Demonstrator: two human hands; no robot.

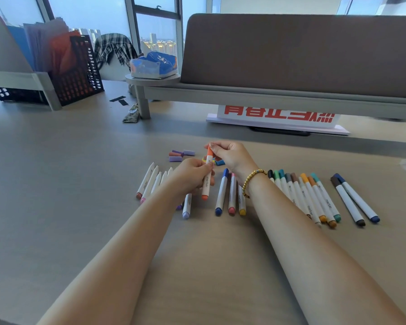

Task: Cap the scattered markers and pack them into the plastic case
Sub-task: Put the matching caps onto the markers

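Two hands cap an orange marker over a big grey-brown desk by tall windows.

The left hand (192, 174) grips the white orange-ended marker (206, 181); the right hand (230, 156) pinches its orange cap (209, 151). More white markers (314, 198) and loose purple caps (181, 156) lie on the desk (80, 184). A black mesh file holder (80, 71) stands far left.

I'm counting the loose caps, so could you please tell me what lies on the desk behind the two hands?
Behind the left hand and right hand, purple caps lie loose on the desk, plus a blue cap and a yellow one, both partly covered. Any others are hidden.
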